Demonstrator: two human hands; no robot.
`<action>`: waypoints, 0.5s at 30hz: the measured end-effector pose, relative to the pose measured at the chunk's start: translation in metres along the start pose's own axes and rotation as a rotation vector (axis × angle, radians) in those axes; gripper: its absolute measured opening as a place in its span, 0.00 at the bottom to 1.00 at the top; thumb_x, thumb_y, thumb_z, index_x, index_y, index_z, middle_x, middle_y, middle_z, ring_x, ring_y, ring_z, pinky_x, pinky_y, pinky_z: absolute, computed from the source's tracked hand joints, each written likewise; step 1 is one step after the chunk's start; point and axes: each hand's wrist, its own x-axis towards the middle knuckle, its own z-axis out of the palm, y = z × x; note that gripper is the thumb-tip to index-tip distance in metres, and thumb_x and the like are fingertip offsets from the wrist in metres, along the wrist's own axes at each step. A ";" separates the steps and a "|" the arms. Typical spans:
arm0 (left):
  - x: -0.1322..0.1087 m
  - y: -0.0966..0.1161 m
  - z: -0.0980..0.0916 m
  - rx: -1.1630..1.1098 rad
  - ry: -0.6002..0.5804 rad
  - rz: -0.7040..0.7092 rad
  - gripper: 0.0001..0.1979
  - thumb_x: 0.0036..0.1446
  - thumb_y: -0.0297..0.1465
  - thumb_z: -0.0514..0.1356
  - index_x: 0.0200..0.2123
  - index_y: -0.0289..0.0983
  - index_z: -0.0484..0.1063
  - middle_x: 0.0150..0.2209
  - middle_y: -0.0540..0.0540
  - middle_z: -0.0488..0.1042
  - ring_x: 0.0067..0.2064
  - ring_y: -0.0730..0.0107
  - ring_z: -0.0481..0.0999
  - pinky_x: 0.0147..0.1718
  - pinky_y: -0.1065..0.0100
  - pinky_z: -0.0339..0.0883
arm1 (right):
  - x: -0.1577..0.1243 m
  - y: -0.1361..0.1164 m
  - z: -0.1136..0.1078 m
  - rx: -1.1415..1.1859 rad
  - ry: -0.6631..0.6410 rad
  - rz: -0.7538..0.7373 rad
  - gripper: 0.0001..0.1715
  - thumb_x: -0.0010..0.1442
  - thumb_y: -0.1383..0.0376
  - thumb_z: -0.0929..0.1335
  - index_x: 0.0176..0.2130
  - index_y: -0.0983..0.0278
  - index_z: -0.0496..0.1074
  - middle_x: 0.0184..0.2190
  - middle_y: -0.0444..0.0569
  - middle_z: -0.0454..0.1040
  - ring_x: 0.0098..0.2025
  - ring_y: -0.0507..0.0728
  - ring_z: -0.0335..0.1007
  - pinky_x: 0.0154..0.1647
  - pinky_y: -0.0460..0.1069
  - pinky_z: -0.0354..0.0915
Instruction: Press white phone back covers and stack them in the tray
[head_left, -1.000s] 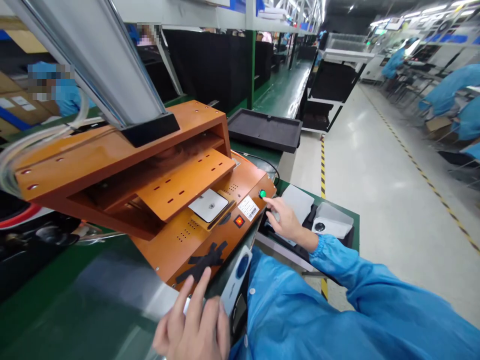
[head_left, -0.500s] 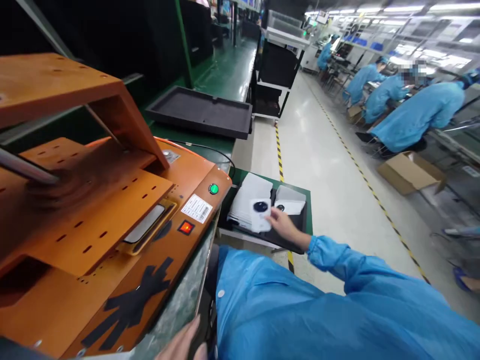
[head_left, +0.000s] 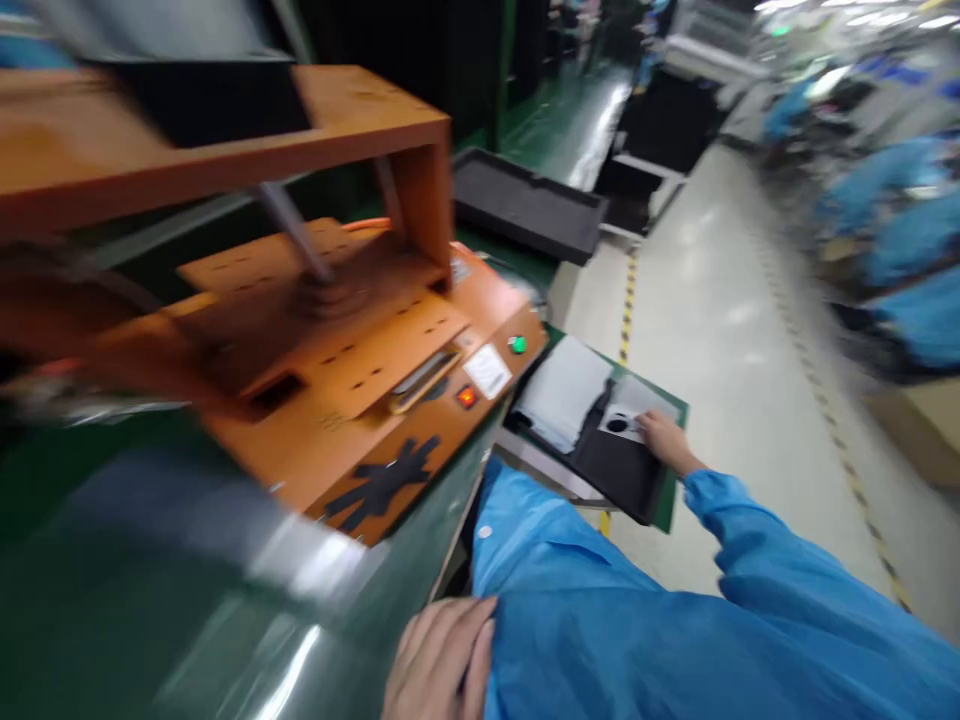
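My right hand [head_left: 664, 440] pinches the edge of a white phone back cover [head_left: 631, 430] with a round black camera area. The cover lies over the smaller white stack [head_left: 637, 394] in a black tray [head_left: 619, 472]; whether they touch is unclear. Left of it in the tray is a larger stack of thin white pieces [head_left: 571, 375]. My left hand [head_left: 442, 655] is low in view between the table edge and my blue smock, fingers curled together. What those fingers hold, if anything, is hidden.
An orange press machine [head_left: 360, 390] with a lit red switch [head_left: 466, 397] and a green button [head_left: 517, 344] stands on the green table [head_left: 247, 560]. Behind it is an empty black tray [head_left: 525, 205]. Co-workers in blue smocks [head_left: 911, 190] sit across the aisle, blurred.
My right hand has carried the phone back cover from the larger stack right to the smaller one. The view has swung left. My left hand shows more fully, beside the smock.
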 end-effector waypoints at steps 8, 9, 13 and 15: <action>-0.017 0.009 -0.053 0.176 0.107 -0.329 0.11 0.66 0.28 0.57 0.47 0.41 0.78 0.41 0.44 0.82 0.42 0.65 0.80 0.45 0.62 0.74 | 0.045 -0.020 0.026 0.065 0.508 -0.463 0.19 0.68 0.58 0.62 0.48 0.65 0.76 0.36 0.70 0.76 0.36 0.67 0.75 0.38 0.60 0.67; -0.022 0.001 -0.067 0.233 0.164 -0.401 0.10 0.66 0.29 0.57 0.46 0.41 0.78 0.41 0.44 0.82 0.43 0.65 0.80 0.46 0.62 0.73 | 0.044 -0.041 0.026 0.134 0.537 -0.577 0.17 0.68 0.59 0.63 0.49 0.63 0.75 0.36 0.66 0.77 0.36 0.66 0.76 0.39 0.60 0.68; -0.028 -0.058 -0.127 0.497 0.387 -0.632 0.14 0.68 0.38 0.56 0.43 0.37 0.80 0.46 0.42 0.81 0.49 0.58 0.78 0.54 0.56 0.70 | 0.010 -0.163 -0.003 0.422 0.461 -1.032 0.20 0.63 0.68 0.68 0.54 0.56 0.71 0.38 0.54 0.79 0.38 0.61 0.76 0.41 0.56 0.73; -0.022 -0.092 -0.152 0.595 0.473 -0.721 0.21 0.69 0.41 0.55 0.48 0.32 0.79 0.52 0.38 0.78 0.55 0.54 0.75 0.59 0.51 0.65 | -0.016 -0.226 -0.028 0.524 0.433 -1.310 0.25 0.62 0.70 0.69 0.57 0.54 0.70 0.35 0.50 0.78 0.35 0.59 0.75 0.36 0.55 0.72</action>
